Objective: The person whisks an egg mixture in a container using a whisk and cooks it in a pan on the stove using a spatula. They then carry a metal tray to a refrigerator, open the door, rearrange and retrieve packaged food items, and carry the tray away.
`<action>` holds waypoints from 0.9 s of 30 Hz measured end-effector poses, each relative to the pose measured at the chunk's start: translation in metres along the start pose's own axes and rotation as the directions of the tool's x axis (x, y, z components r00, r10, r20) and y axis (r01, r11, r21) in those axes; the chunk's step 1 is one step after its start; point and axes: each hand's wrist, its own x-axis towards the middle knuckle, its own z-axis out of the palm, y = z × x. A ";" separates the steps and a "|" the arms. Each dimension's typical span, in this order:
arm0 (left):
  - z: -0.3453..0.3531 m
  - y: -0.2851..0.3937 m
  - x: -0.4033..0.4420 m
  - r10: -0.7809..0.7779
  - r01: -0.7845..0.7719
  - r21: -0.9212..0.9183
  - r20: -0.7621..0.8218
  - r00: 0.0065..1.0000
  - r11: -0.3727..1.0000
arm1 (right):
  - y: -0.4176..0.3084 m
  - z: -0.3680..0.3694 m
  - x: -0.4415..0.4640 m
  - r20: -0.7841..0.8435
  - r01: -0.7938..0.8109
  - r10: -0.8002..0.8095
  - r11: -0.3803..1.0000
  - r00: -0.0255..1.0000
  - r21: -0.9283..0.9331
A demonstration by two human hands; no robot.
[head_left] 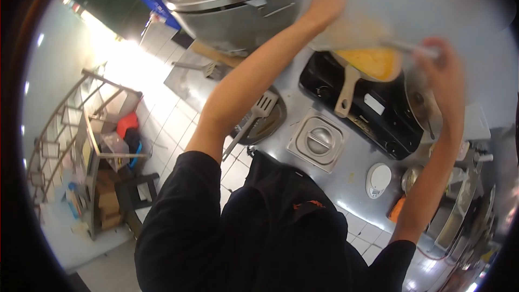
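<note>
My right hand (442,73) is closed around a blurred, metal-handled utensil (406,47), whose far end is lost in steam near the frying pan. That frying pan (348,91) has a beige handle, holds a flat yellow layer of what looks like egg (370,62), and rests on a black two-burner gas stove (359,116). Beyond the pan's left side is my left hand (326,6), raised beside a big lidded steel pot (238,21). Haze and the hand itself hide most of its fingers, so its grip is unclear. A second pan (415,94) sits on the right burner, partly behind my right hand.
Nearer me are a lidded steel container (319,140) and a white kitchen scale (378,180). A slotted spatula (262,109) lies across a dark tray (275,121) under my left forearm, with another spatula (208,69) farther left. An orange object (397,210) sits right.
</note>
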 end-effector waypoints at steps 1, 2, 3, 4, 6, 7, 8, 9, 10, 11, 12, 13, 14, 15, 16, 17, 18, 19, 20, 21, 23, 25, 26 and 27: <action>-0.009 -0.008 -0.011 0.001 -0.005 -0.076 -0.045 0.999 0.997 | -0.010 0.010 0.003 0.016 0.019 -0.020 0.998 1.000 0.059; -0.014 -0.020 -0.027 0.004 -0.017 -0.152 -0.089 0.996 0.988 | -0.020 0.019 0.005 0.030 0.036 -0.040 0.993 0.999 0.116; -0.019 -0.030 -0.042 0.006 -0.036 -0.227 -0.131 0.991 0.973 | -0.030 0.029 0.001 0.047 0.072 -0.080 0.985 0.996 0.154; -0.029 -0.040 -0.056 -0.030 -0.010 -0.282 -0.136 0.990 0.959 | -0.038 0.039 -0.008 0.059 0.104 -0.117 0.977 0.991 0.188; -0.054 -0.063 -0.092 -0.107 0.050 -0.396 -0.122 0.987 0.917 | -0.050 0.055 -0.030 0.055 0.107 -0.126 0.959 0.991 0.263; -0.064 -0.074 -0.110 -0.099 0.020 -0.402 -0.177 0.979 0.916 | -0.054 0.061 -0.041 0.036 0.079 -0.095 0.949 0.995 0.306; -0.075 -0.084 -0.127 -0.088 -0.012 -0.406 -0.227 0.970 0.914 | -0.053 0.064 -0.052 0.012 0.052 -0.060 0.937 0.998 0.344; -0.086 -0.090 -0.145 -0.097 -0.025 -0.431 -0.260 0.961 0.902 | -0.046 0.064 -0.063 0.042 0.018 -0.037 0.918 0.998 0.396; -0.095 -0.097 -0.166 -0.112 -0.033 -0.458 -0.285 0.952 0.888 | -0.036 0.064 -0.077 0.071 -0.024 -0.008 0.897 0.997 0.442; -0.102 -0.100 -0.186 -0.149 -0.018 -0.486 -0.304 0.941 0.874 | -0.023 0.064 -0.094 0.099 -0.066 0.020 0.873 0.995 0.483; -0.111 -0.104 -0.209 -0.186 -0.005 -0.513 -0.320 0.929 0.858 | -0.004 0.070 -0.119 0.201 -0.170 0.071 0.826 0.977 0.537; -0.116 -0.115 -0.237 -0.283 0.047 -0.595 -0.309 0.908 0.802 | 0.022 0.076 -0.150 0.294 -0.286 0.135 0.773 0.946 0.566; -0.130 -0.124 -0.266 -0.371 0.077 -0.660 -0.318 0.872 0.747 | 0.044 0.090 -0.173 0.324 -0.366 0.227 0.798 0.919 0.479; -0.134 -0.127 -0.287 -0.397 0.100 -0.647 -0.331 0.856 0.756 | 0.065 0.109 -0.192 0.347 -0.443 0.317 0.808 0.883 0.388; -0.135 -0.128 -0.305 -0.424 0.123 -0.634 -0.348 0.836 0.764 | 0.084 0.135 -0.208 0.294 -0.378 0.300 0.888 0.908 0.261; -0.132 -0.130 -0.321 -0.452 0.134 -0.649 -0.351 0.820 0.748 | 0.097 0.162 -0.225 0.248 -0.312 0.275 0.942 0.929 0.125; -0.130 -0.132 -0.334 -0.477 0.147 -0.661 -0.351 0.806 0.736 | 0.107 0.189 -0.234 0.218 -0.115 0.103 0.993 0.970 0.040; -0.125 -0.134 -0.344 -0.499 0.161 -0.671 -0.349 0.793 0.724 | 0.110 0.211 -0.235 0.202 0.086 -0.074 0.995 0.977 -0.051; -0.119 -0.135 -0.352 -0.509 0.180 -0.659 -0.348 0.787 0.730 | 0.095 0.223 -0.228 0.301 0.133 -0.081 0.979 0.950 -0.156; -0.112 -0.137 -0.359 -0.517 0.196 -0.648 -0.350 0.781 0.735 | 0.084 0.232 -0.221 0.399 0.191 -0.078 0.949 0.914 -0.252; -0.100 -0.142 -0.366 -0.532 0.206 -0.661 -0.338 0.777 0.721 | 0.093 0.252 -0.209 0.456 0.220 -0.071 0.933 0.887 -0.283; -0.087 -0.151 -0.372 -0.513 0.188 -0.697 -0.292 0.807 0.692 | 0.097 0.256 -0.205 0.478 0.192 -0.010 0.923 0.878 -0.334; -0.079 -0.155 -0.374 -0.505 0.177 -0.717 -0.273 0.819 0.674 | 0.098 0.255 -0.204 0.469 0.149 0.048 0.916 0.882 -0.373; -0.070 -0.157 -0.375 -0.518 0.195 -0.706 -0.276 0.810 0.681 | 0.099 0.254 -0.205 0.462 0.107 0.107 0.905 0.880 -0.412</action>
